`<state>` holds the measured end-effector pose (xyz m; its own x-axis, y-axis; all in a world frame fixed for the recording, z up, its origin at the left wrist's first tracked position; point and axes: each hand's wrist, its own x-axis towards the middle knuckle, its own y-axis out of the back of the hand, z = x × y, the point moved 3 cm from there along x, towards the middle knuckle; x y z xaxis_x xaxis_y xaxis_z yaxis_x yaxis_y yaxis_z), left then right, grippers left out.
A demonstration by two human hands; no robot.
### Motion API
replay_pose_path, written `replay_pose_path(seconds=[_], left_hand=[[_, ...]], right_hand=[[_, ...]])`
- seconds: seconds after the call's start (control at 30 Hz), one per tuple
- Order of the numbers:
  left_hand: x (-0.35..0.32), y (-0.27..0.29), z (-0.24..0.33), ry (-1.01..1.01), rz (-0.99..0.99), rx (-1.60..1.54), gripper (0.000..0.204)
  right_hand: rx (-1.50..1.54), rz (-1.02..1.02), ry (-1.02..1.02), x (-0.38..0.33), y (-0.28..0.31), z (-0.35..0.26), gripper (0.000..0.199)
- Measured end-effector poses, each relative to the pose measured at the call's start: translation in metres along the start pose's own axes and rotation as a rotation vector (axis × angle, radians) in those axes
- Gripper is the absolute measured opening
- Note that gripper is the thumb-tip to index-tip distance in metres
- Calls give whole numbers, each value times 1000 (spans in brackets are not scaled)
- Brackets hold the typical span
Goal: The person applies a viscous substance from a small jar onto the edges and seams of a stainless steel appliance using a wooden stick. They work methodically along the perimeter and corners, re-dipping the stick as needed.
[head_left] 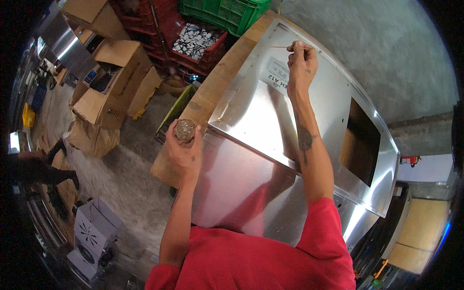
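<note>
A small round jar [185,129], brownish and glossy on top, sits in the grip of my left hand [184,155], close to the near left corner of a shiny sheet-metal cabinet [333,92]. My right hand [303,63] pinches a thin reddish-brown stick [279,47] over the far part of the cabinet's upper face, its thin end pointing left. Whether the stick touches the metal I cannot tell. A printed label [276,75] lies on that face just left of my right wrist. Nearer my right elbow, a rectangular opening [360,142] is cut in the metal.
The cabinet rests on a wooden table [169,166]. Beyond its left edge stand opened cardboard boxes [123,92], a red crate [212,60] of small white pieces and a green crate [227,12]. A grey metal housing [92,237] is on the floor. Another person's legs [43,166] show at far left.
</note>
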<state>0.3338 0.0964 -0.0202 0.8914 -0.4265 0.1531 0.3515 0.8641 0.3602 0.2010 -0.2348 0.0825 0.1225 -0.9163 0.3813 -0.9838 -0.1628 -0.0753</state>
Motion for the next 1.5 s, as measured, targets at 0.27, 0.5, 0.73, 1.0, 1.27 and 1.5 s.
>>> replay_pose_path(seconds=[0.27,0.5,0.73,1.0,1.27,1.5], left_hand=[[-1,-4,-15,-127,60,-34,70],[-4,-1,-9,-178,52,-57,65],[-3,-4,-17,-180,49,-184,67],[-1,-4,-8,46,43,-172,64],[1,-7,-13,52,33,-82,66],[-3,-2,-11,13,49,8,67]], right_hand=[[-349,-503,143,-181,-60,-89,10],[-412,-693,387,-218,-84,-72,15],[-473,-746,355,-218,-89,-70,13],[-289,-374,231,-136,-58,-109,11],[-219,105,138,54,10,5,30],[-176,114,-55,66,8,104,33]])
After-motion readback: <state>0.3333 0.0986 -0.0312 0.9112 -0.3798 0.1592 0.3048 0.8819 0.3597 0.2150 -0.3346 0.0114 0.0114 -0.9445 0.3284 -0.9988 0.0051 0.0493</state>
